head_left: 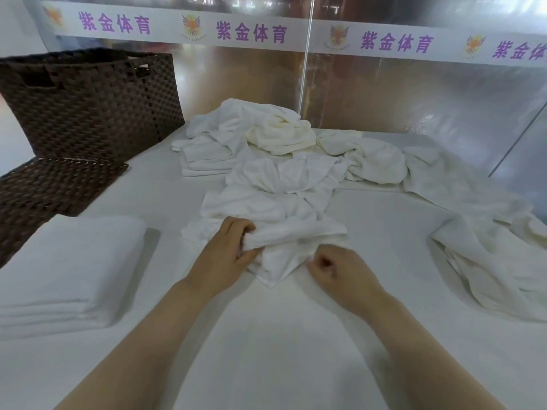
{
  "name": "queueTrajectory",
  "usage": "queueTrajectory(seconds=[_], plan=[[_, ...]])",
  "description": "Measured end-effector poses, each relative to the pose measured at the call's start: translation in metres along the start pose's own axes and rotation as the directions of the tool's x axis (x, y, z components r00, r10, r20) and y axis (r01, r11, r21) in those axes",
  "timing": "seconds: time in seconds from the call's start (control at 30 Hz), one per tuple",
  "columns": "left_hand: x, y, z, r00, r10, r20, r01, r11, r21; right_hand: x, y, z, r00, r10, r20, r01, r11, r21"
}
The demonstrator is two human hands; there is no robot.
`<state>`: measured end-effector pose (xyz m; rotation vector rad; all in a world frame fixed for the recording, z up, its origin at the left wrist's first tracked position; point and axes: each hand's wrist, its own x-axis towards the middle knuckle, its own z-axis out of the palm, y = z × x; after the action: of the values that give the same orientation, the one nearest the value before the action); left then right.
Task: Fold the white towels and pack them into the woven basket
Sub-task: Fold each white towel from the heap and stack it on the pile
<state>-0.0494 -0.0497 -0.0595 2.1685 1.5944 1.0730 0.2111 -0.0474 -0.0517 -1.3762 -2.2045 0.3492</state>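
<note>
A crumpled white towel (278, 208) lies in the middle of the white table. My left hand (228, 253) grips a bunched fold at its near edge. My right hand (337, 270) pinches the cloth just beside it, fingers curled. A stack of folded white towels (65, 270) rests at the near left. The dark brown woven basket (88, 105) stands at the far left, and what it holds is hidden.
The basket's flat woven lid (50, 187) lies in front of it. More loose towels (272, 128) are heaped at the back, beside a small folded pile (207, 161). Another loose towel (497, 261) sprawls at the right. A glass wall with a printed banner (251, 32) runs behind.
</note>
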Motion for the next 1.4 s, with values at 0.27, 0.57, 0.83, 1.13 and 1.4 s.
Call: queueTrajectory(seconds=[0.27, 0.57, 0.83, 1.13, 1.4], plan=[[0.002, -0.006, -0.014, 0.983, -0.068, 0.17, 0.078, 0.996, -0.051, 0.001, -0.018, 0.04, 0.933, -0.339, 0.116, 0.349, 0.934, -0.077], [-0.017, -0.027, -0.006, 0.994, 0.005, 0.106, -0.002, 1.0, -0.022, 0.006, -0.026, 0.054, 0.889, -0.445, -0.106, 0.397, 0.865, -0.308], [-0.025, -0.012, -0.013, 0.976, -0.19, -0.103, 0.168, 0.966, -0.195, 0.031, -0.054, 0.067, 0.905, -0.31, -0.292, 0.263, 0.946, -0.191], [-0.024, 0.01, -0.009, 0.932, -0.317, -0.175, 0.218, 0.878, -0.426, 0.042, -0.055, 0.062, 0.857, -0.333, -0.393, 0.273, 0.94, -0.203], [-0.021, 0.026, 0.003, 0.895, -0.379, -0.234, 0.253, 0.866, -0.431, 0.042, -0.05, 0.067, 0.887, -0.364, -0.285, 0.331, 0.93, -0.157]])
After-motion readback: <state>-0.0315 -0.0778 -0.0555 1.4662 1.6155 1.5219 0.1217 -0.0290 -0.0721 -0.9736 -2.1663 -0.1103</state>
